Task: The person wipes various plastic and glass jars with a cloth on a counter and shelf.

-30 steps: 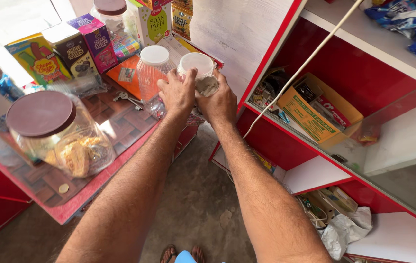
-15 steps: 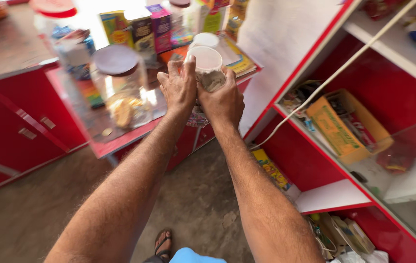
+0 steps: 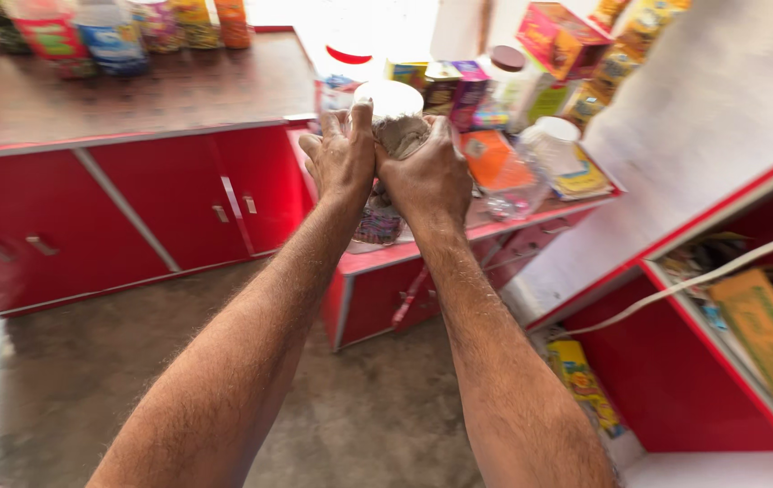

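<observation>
Jar lifted clear of the counter, clasped in both hands

A clear jar (image 3: 397,122) is gripped between the left hand (image 3: 343,161) and right hand (image 3: 429,176); half a second earlier it was nearer the red counter (image 3: 423,248), above which it is now held.

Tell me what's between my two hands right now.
A clear jar with a white lid sits clasped between the left hand and right hand, seen in the head view.

A purple carton (image 3: 470,89) and a dark one (image 3: 441,90) stand on the red counter; an orange-and-pink box (image 3: 560,36) tilts above them, colourful packets (image 3: 115,41) line the far worktop, a yellow box (image 3: 766,330) fills the right shelf
</observation>
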